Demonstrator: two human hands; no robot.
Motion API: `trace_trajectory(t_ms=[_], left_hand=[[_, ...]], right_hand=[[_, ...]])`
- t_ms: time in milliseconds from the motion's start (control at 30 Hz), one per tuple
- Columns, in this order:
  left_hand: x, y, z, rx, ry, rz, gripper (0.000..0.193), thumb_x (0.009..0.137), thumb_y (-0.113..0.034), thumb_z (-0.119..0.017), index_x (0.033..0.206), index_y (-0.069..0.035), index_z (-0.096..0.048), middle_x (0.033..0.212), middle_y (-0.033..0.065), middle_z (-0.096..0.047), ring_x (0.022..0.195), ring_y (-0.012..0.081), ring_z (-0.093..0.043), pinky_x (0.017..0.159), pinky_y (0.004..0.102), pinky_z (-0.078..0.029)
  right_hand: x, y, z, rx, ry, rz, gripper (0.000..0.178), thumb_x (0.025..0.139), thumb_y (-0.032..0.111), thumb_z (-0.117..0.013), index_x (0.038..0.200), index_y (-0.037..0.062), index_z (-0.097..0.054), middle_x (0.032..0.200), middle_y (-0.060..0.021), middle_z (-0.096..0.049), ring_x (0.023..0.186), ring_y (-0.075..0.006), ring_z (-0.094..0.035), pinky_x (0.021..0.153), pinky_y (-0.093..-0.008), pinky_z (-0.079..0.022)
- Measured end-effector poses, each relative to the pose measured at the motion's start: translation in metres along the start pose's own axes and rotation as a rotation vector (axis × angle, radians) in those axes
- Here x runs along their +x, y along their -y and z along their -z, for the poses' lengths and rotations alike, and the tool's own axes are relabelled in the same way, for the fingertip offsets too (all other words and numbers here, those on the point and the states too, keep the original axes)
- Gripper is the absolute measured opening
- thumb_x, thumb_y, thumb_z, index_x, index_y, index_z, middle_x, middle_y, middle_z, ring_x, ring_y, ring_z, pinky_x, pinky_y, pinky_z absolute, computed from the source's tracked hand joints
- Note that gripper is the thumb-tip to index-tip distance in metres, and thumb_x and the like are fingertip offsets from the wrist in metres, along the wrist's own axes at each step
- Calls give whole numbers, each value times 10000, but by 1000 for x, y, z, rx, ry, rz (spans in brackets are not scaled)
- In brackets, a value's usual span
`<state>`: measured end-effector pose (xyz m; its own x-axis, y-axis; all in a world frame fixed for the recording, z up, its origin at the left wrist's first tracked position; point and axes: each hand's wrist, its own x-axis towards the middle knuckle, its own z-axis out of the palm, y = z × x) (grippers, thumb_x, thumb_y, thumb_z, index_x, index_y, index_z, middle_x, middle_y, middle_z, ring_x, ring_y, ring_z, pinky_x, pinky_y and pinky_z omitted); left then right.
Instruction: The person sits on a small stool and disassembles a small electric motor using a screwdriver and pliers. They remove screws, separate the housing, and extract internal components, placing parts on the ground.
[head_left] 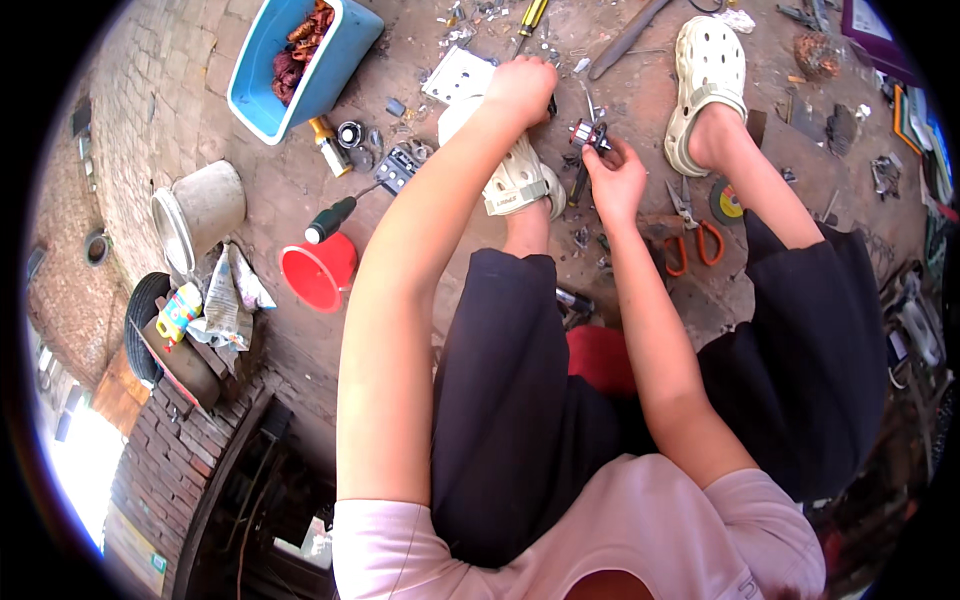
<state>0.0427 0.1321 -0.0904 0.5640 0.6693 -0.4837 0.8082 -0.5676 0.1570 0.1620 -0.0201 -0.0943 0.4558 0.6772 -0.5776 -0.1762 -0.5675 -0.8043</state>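
Observation:
My left hand (522, 92) is closed in a fist above my left shoe, a cream clog (518, 180). A dark end pokes out beside its fingers, but the rest of what it grips is hidden. My right hand (615, 180) pinches a small metal-and-black part (588, 134) between thumb and fingers, just right of that clog. A thin metal shaft stands out above the part and a dark handle-like piece shows below it; whether they join it I cannot tell. Beyond my left hand lies a yellow-handled screwdriver (533, 18). A white metal plate (457, 76) lies left of the fist.
Orange-handled scissors (708, 243) and a cutting disc (727, 202) lie near my right foot. On the left are a blue bin (345, 62) with copper-coloured scrap, a red bucket (335, 265), a white bucket (215, 205) and a green-handled screwdriver (330, 220). Small scraps litter the ground.

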Motion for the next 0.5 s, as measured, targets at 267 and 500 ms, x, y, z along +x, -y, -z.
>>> trace_trajectory(t_ms=[267, 500], left_hand=[[-32, 4, 46, -523, -558, 28, 633, 587, -151, -792, 1155, -27, -542, 1083, 163, -610, 1056, 341, -574, 909, 389, -473], [-68, 3, 56, -686, -844, 13, 723, 565, -73, -792, 1218, -32, -485, 1186, 169, -546, 1126, 344, -533, 966, 389, -438]], right_hand=[[24, -8, -19, -141, 24, 106, 440, 749, 129, -742, 1124, -47, -596, 921, -112, -706, 799, -138, -683, 717, -272, -522], [41, 5, -42, -262, 92, 236, 429, 742, 173, -758, 1116, 12, -625, 884, -98, -710, 789, -138, -680, 717, -276, -513]])
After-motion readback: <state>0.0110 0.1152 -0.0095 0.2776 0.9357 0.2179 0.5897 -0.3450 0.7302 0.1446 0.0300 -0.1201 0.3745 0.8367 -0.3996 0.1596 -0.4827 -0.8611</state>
